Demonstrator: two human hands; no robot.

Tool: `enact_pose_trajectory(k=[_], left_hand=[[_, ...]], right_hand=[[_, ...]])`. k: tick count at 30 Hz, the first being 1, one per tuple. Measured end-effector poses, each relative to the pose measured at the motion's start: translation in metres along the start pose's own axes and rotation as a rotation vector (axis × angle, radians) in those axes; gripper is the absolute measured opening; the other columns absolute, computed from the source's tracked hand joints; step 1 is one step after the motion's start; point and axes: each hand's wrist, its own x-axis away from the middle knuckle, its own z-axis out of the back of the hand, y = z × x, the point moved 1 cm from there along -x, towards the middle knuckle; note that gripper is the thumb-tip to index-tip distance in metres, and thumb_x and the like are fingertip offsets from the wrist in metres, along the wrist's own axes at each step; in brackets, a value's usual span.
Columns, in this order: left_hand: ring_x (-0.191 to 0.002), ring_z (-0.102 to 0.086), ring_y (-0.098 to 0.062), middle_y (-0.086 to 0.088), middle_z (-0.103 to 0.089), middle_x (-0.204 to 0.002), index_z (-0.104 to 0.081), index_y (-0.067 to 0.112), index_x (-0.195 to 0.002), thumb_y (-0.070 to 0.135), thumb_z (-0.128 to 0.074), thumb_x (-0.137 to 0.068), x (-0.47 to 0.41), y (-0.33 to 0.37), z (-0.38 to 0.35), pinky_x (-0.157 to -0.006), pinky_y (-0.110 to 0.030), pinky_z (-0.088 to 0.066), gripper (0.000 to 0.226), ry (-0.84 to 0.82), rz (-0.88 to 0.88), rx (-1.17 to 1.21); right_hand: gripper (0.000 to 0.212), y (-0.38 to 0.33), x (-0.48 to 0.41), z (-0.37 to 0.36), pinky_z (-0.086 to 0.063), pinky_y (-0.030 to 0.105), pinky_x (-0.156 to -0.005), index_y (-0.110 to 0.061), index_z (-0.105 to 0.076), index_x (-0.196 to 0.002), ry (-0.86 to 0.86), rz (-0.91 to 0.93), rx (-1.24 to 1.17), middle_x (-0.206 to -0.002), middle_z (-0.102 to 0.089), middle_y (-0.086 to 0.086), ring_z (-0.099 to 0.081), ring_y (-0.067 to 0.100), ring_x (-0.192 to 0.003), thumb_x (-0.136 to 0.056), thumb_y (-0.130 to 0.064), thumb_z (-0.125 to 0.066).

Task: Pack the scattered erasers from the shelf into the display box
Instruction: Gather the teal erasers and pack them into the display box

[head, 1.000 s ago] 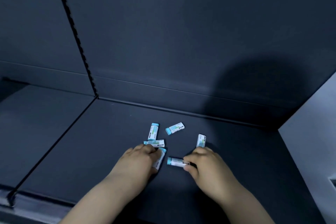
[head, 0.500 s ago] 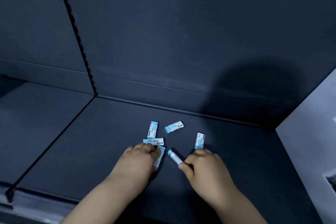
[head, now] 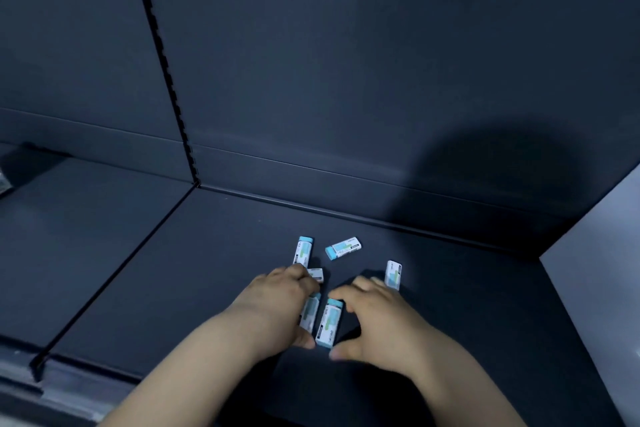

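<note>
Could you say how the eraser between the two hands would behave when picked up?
The eraser is a flat-sided block lying flat, so it probably will not roll. Being small, it is likely light. Its printed sleeve looks smooth, so it might slip slightly.

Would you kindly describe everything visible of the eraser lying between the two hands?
The eraser is a small block in a white paper sleeve with a pale green patch and dark print, light-blue ends showing. It lies flat on the dark shelf, long axis pointing away, tipped slightly right. The right hand pinches it lengthwise, finger at the far end, thumb at the near. A second eraser lies alongside, partly under the left hand.
</note>
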Motion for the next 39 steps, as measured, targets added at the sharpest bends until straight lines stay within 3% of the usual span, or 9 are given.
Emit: enact_pose_trajectory(k=[6,13,15,17,20,26,30,34,39], left_hand=[[-0.126,-0.036,-0.011,0.01,-0.039,-0.133,-0.036,0.03,-0.133,0.052,-0.071,-0.071,0.015,-0.021,0.0,-0.103,-0.026,-0.026,0.074,0.105,-0.029,0.009],[-0.125,-0.035,-0.008,0.016,-0.037,-0.132,-0.034,0.035,-0.133,0.06,-0.063,-0.073,0.049,-0.101,0.027,-0.098,-0.025,-0.025,0.071,0.292,-0.064,-0.066],[-0.115,-0.047,-0.01,0.014,-0.048,-0.122,-0.046,0.033,-0.126,0.062,-0.068,-0.066,0.065,-0.137,0.031,-0.091,-0.027,-0.032,0.071,0.359,-0.103,-0.074],[-0.09,-0.061,-0.008,0.015,-0.059,-0.099,-0.06,0.032,-0.107,0.068,-0.074,-0.048,0.08,-0.178,0.033,-0.075,-0.024,-0.042,0.071,0.366,-0.141,-0.095],[-0.073,-0.061,-0.005,0.017,-0.061,-0.085,-0.063,0.034,-0.095,0.073,-0.074,-0.035,0.106,-0.248,0.041,-0.061,-0.02,-0.044,0.072,0.378,-0.143,-0.095],[-0.076,-0.058,-0.006,0.017,-0.06,-0.089,-0.056,0.035,-0.099,0.074,-0.069,-0.041,0.144,-0.341,0.055,-0.063,-0.021,-0.043,0.071,0.405,-0.171,-0.092],[-0.079,-0.057,-0.006,0.016,-0.062,-0.092,-0.054,0.034,-0.102,0.073,-0.045,-0.051,0.149,-0.36,0.055,-0.064,-0.023,-0.046,0.065,0.442,-0.178,-0.109],[-0.081,-0.059,-0.006,0.016,-0.063,-0.093,-0.062,0.033,-0.101,0.072,-0.044,-0.052,0.152,-0.373,0.053,-0.065,-0.024,-0.046,0.065,0.462,-0.135,-0.104],[-0.083,-0.06,-0.008,0.013,-0.064,-0.095,-0.051,0.032,-0.106,0.07,-0.04,-0.057,0.158,-0.391,0.057,-0.073,-0.024,-0.032,0.063,0.438,-0.058,-0.098]], right_hand=[[0.062,-0.024,-0.003,-0.003,-0.034,0.023,-0.095,-0.034,-0.047,-0.123,0.146,0.02,0.004,-0.112,-0.047,-0.012,-0.041,0.01,-0.111,-0.067,-0.052,-0.067],[0.065,-0.107,-0.041,0.003,-0.031,0.022,-0.096,-0.034,-0.042,-0.129,0.253,0.052,-0.092,-0.118,-0.045,-0.012,-0.038,0.008,-0.112,-0.072,-0.048,-0.069],[0.066,-0.142,-0.061,-0.006,-0.032,0.024,-0.098,-0.033,-0.04,-0.131,0.254,0.048,-0.081,-0.118,-0.044,-0.011,-0.038,0.009,-0.113,-0.073,-0.049,-0.068],[0.064,-0.178,-0.082,-0.016,-0.034,0.026,-0.097,-0.033,-0.042,-0.129,0.267,0.06,-0.089,-0.114,-0.045,-0.01,-0.039,0.01,-0.11,-0.073,-0.05,-0.067],[0.057,-0.244,-0.12,-0.032,-0.036,0.026,-0.094,-0.031,-0.045,-0.125,0.296,0.065,-0.135,-0.11,-0.045,-0.009,-0.04,0.011,-0.105,-0.074,-0.046,-0.066],[0.055,-0.333,-0.163,-0.053,-0.036,0.023,-0.088,-0.034,-0.044,-0.125,0.332,0.063,-0.174,-0.106,-0.043,-0.012,-0.04,0.009,-0.102,-0.075,-0.047,-0.062],[0.056,-0.347,-0.173,-0.053,-0.037,0.023,-0.09,-0.039,-0.042,-0.125,0.333,0.04,-0.182,-0.106,-0.04,-0.015,-0.038,0.007,-0.103,-0.074,-0.054,-0.063],[0.06,-0.351,-0.184,-0.056,-0.037,0.021,-0.089,-0.041,-0.04,-0.128,0.302,0.069,-0.211,-0.108,-0.037,-0.015,-0.037,0.005,-0.104,-0.074,-0.055,-0.063],[0.066,-0.36,-0.21,-0.054,-0.036,0.02,-0.093,-0.038,-0.039,-0.133,0.254,0.156,-0.22,-0.114,-0.036,-0.014,-0.036,0.005,-0.109,-0.073,-0.051,-0.064]])
